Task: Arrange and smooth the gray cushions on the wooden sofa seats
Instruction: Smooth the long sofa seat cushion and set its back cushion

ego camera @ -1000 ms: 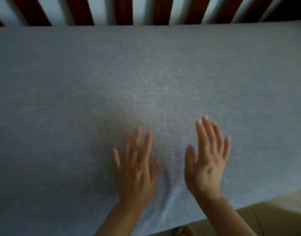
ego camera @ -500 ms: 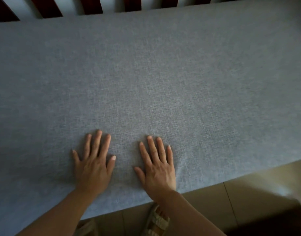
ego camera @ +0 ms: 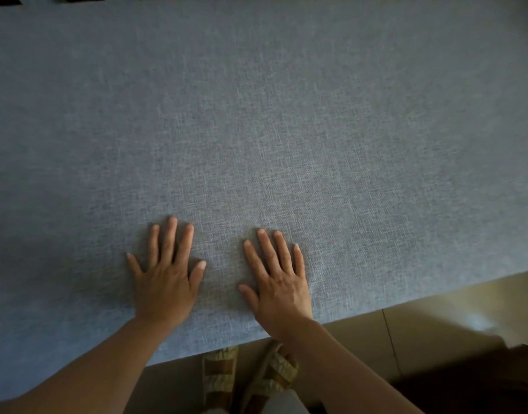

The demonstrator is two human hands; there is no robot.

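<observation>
Gray cushion fills most of frame, front edge lower right; left hand and right hand lie flat near that edge, fingers straight and spread, gripping nothing; risk: uneven forward push could ruck fabric or skew the cushion.

My forearms cover parts of my sandals; the gray cushion runs past the frame's edges

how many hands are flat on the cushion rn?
2. Left hand lies palm-down on the cushion near its front edge; right hand lies flat beside it, apart, fingers toward the backrest. None hidden.
</observation>
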